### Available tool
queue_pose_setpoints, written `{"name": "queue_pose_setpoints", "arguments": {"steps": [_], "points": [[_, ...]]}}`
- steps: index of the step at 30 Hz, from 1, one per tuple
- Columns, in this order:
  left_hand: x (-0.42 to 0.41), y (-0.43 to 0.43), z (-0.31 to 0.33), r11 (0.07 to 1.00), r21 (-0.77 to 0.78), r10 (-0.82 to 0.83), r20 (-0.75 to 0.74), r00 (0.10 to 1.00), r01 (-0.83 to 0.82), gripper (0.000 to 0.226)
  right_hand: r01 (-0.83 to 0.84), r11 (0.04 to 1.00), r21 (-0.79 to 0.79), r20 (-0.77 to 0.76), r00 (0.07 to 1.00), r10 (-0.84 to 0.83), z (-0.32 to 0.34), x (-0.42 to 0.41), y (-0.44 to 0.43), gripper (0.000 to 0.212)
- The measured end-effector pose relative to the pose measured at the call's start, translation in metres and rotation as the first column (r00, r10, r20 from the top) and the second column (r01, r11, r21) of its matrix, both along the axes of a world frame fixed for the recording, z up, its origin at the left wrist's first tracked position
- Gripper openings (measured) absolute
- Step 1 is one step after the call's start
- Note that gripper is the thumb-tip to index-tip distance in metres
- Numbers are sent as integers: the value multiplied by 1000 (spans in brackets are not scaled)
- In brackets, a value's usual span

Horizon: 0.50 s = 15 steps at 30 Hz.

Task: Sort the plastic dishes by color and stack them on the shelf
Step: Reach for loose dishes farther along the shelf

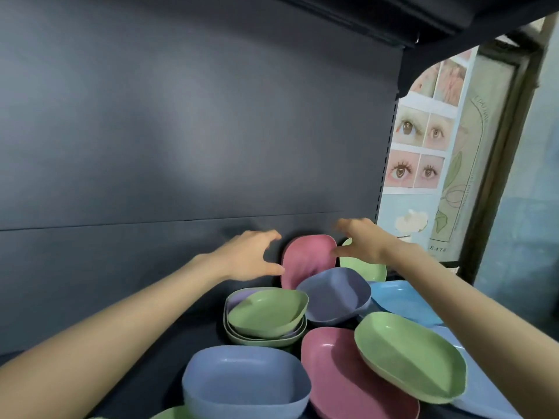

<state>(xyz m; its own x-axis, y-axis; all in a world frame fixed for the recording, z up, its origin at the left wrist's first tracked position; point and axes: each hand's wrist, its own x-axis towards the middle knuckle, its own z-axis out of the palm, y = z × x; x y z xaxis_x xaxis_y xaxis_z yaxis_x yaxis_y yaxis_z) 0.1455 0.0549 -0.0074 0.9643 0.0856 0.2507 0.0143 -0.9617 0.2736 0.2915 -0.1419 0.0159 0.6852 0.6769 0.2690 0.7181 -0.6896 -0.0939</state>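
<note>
Reaching toward the back of the shelf [169, 334], both hands are open and hold nothing. The left hand [251, 257] has thumb and fingers spread in a wide C just left of the tilted pink dish [307, 258]. The right hand [361, 241] hovers with loose, fairly straight fingers by that dish's upper right rim. Whether either hand touches it I cannot tell.

The tilted pink dish leans on edge against the dark back panel [181, 146], its lower part hidden behind a purple bowl [332, 294]. A far green dish [367, 269] shows just beneath the right wrist. Nearer, a mixed stack [266, 313] topped in green, a near pink dish [329, 376], a large green dish [408, 355], a blue plate [402, 300] and a blue-purple bowl [245, 382] lie jumbled toward the shelf's front edge.

The step in hand looks like taking the leaning dish. It should go best with both hands closing on opposite rims and lifting straight up, clear of the purple bowl. Dragging could tip that bowl or send the dish sliding down the panel.
</note>
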Motion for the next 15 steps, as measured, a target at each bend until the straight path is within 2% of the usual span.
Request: {"name": "queue_pose_setpoints", "arguments": {"steps": [6,12,15], "points": [[47,2,-21,991,-58,117,-41,992,-119,75,-60,998,12,-72,996,61,-12,58,9,52],[74,4,-35,970,-158,184,-15,983,-184,56,-186,983,3,-104,977,185,-19,109,14,23],[80,-1,-42,959,-213,193,16,981,-185,48,-260,965,21,-99,960,261,-22,122,16,16]]}}
